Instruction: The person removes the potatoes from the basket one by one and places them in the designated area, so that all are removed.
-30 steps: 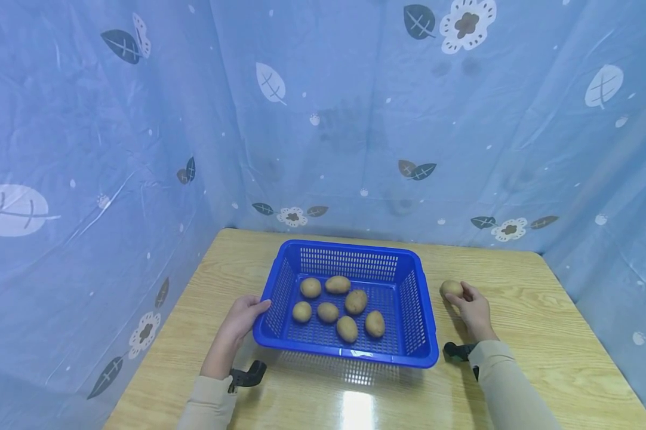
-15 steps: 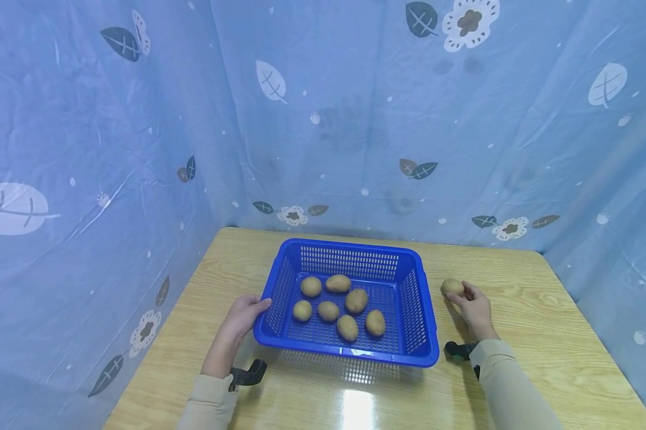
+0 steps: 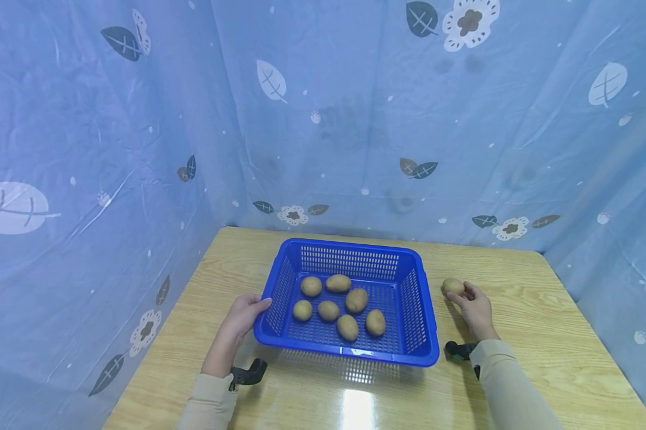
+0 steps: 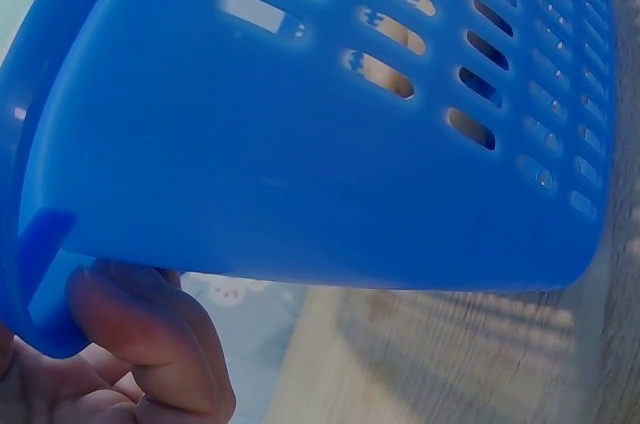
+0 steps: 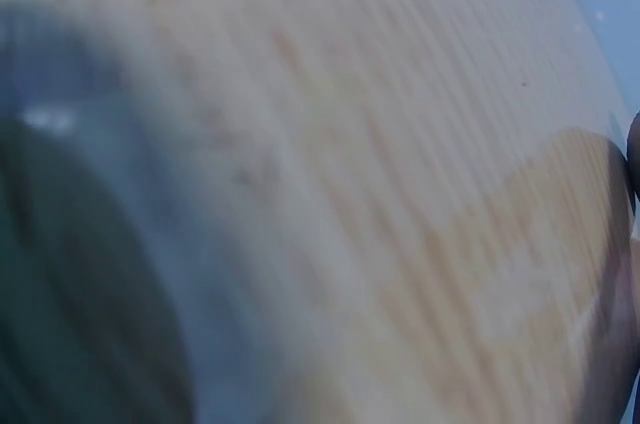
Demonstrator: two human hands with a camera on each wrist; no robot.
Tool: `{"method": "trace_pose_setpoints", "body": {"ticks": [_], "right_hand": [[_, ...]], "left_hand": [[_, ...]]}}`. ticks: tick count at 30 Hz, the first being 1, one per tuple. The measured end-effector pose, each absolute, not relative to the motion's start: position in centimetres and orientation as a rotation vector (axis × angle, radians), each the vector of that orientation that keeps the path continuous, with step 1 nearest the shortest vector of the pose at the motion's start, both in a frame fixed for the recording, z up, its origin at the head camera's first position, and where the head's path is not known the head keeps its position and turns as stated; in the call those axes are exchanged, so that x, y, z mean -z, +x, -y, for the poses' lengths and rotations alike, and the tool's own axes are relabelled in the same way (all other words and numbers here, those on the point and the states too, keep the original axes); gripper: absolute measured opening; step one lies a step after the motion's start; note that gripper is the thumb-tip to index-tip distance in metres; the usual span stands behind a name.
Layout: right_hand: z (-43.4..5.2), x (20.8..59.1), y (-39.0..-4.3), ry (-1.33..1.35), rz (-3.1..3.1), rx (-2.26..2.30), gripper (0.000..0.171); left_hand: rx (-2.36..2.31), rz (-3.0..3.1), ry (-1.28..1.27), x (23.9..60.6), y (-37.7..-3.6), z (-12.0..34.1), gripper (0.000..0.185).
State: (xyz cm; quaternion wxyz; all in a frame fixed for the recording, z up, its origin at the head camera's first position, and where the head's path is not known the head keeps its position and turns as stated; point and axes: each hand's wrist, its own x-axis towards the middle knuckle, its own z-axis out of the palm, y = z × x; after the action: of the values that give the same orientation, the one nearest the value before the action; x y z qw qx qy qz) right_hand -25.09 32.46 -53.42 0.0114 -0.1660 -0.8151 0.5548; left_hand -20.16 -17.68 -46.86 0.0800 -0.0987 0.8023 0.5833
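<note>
Directions refer to the head view, with the basket as the dial centre and 12 o'clock at the far side.

The blue basket (image 3: 301, 344) sits mid-table. Its far rim lies near the 12 o'clock edge of the wooden table (image 3: 538, 334), and a strip of wood separates it from the blue curtain (image 3: 323, 149). Contact between basket base and table cannot be confirmed.

The left hand (image 3: 242, 315) grips the basket rim at 9 o'clock: thumb over the rim, fingers curled beneath it in the left wrist view. A moderate margin of table separates this hand from the left table edge.

The right hand (image 3: 474, 309) pinches a single potato (image 3: 452, 286) at 3 o'clock, outside the basket, near but apart from its wall. Finger spread is narrow, set to the potato's width. A broad area of wood extends from 3 to 5 o'clock beyond this hand.

Seven loose potatoes (image 3: 328, 310) occupy the basket floor, mostly from centre toward 9 o'clock. Perforated floor is exposed along the 3 o'clock wall.
</note>
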Motion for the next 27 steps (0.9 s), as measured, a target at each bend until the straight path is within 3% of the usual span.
{"method": "trace_pose_setpoints", "body": {"ticks": [18,27], "right_hand": [[-33.1,52.3,-24.3,-0.61,2.409,-1.761,0.073],[-33.5,50.8,-23.9,-0.502,2.431,-1.743,0.076]], "left_hand": [[-1.749,-2.38,-0.309,46.8,-20.2,17.8,0.032],[-1.76,-2.363,-0.303,46.7,-20.3,17.8,0.032]]}}
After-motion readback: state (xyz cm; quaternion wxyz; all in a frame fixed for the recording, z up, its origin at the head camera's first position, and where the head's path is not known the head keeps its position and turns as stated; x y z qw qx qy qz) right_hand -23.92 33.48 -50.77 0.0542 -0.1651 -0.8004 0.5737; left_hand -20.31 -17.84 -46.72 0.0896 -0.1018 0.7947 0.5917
